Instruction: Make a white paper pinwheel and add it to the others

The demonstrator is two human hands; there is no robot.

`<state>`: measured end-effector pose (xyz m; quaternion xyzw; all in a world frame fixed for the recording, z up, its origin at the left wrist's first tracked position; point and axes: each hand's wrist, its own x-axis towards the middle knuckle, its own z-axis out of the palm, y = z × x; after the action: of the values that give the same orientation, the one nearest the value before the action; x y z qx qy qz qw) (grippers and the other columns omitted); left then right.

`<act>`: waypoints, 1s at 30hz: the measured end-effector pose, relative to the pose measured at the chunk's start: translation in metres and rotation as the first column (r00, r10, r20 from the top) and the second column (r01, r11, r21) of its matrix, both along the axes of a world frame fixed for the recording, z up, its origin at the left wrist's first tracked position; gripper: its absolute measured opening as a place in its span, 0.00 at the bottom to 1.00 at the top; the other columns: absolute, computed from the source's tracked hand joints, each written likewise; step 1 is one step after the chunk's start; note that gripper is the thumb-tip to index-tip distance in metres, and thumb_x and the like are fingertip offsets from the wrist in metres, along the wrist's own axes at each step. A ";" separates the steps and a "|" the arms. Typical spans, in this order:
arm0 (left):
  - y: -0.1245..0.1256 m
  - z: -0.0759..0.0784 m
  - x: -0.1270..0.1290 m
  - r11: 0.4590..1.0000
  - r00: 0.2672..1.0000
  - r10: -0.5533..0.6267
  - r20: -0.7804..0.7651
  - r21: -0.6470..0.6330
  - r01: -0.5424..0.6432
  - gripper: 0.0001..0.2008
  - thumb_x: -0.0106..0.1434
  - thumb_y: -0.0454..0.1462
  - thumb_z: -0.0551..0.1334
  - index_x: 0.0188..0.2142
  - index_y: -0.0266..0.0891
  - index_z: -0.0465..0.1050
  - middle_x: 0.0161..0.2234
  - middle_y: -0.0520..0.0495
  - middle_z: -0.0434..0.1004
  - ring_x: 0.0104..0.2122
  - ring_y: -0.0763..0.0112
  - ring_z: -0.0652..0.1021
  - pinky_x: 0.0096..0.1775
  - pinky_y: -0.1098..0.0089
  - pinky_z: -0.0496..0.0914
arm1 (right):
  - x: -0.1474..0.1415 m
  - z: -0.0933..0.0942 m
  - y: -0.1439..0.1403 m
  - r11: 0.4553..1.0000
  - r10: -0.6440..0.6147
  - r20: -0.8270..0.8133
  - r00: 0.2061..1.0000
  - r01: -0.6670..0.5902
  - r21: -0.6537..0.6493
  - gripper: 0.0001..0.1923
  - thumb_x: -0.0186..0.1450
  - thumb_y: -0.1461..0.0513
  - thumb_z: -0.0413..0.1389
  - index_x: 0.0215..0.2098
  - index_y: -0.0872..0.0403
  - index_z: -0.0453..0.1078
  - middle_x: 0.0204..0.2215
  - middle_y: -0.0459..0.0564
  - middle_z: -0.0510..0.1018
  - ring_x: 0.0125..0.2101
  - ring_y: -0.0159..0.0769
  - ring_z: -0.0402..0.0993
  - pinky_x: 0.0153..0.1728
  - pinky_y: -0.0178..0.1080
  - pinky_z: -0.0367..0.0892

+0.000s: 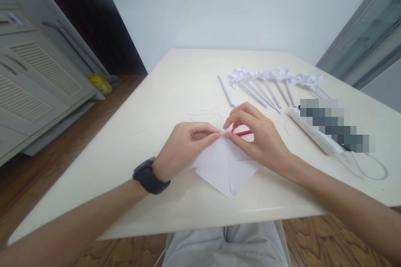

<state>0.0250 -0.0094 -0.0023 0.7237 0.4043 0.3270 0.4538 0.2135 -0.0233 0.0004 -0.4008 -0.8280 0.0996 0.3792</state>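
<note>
A white paper square (216,169) with slits cut in from its corners hangs just over the near part of the table. My left hand (191,142), with a black watch on the wrist, pinches its far corner between thumb and forefinger. Right beside it, my right hand (255,129) pinches the same corner with thumb and fingertips. Behind the right fingers shows a red-handled tool (244,132), mostly hidden, perhaps scissors. Thin white paper strips (209,113) lie scattered beyond my hands.
Several white paper pinwheels (275,76) on rolled sticks lie in a row at the back right. A loose paper roll (226,90) lies left of them. On the right rests a white object (316,131), partly pixelated, with a cord. The table (150,104) meets a wall behind.
</note>
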 end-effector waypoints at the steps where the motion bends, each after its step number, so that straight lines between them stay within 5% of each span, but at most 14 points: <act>1: 0.000 0.000 0.000 1.000 1.000 -0.005 0.004 -0.003 0.005 0.12 0.59 0.42 0.58 0.34 0.37 0.75 0.35 0.48 0.79 0.35 0.67 0.76 0.34 0.73 0.69 | 0.000 0.000 0.000 1.000 0.015 0.002 1.000 -0.015 -0.003 0.04 0.61 0.65 0.54 0.35 0.53 0.65 0.36 0.48 0.67 0.33 0.31 0.67 0.35 0.36 0.67; 30: 0.001 0.001 -0.001 0.949 0.987 -0.022 0.161 -0.308 0.071 0.09 0.57 0.41 0.61 0.32 0.37 0.75 0.32 0.49 0.77 0.30 0.72 0.74 0.30 0.75 0.67 | 0.003 -0.002 0.001 0.993 0.090 0.025 0.996 -0.091 0.071 0.08 0.62 0.68 0.51 0.36 0.53 0.71 0.36 0.49 0.67 0.35 0.32 0.66 0.34 0.35 0.65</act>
<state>0.0236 -0.0082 -0.0012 0.6242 0.3972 0.3034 0.6004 0.2167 -0.0224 -0.0018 -0.3500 -0.8524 0.0825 0.3796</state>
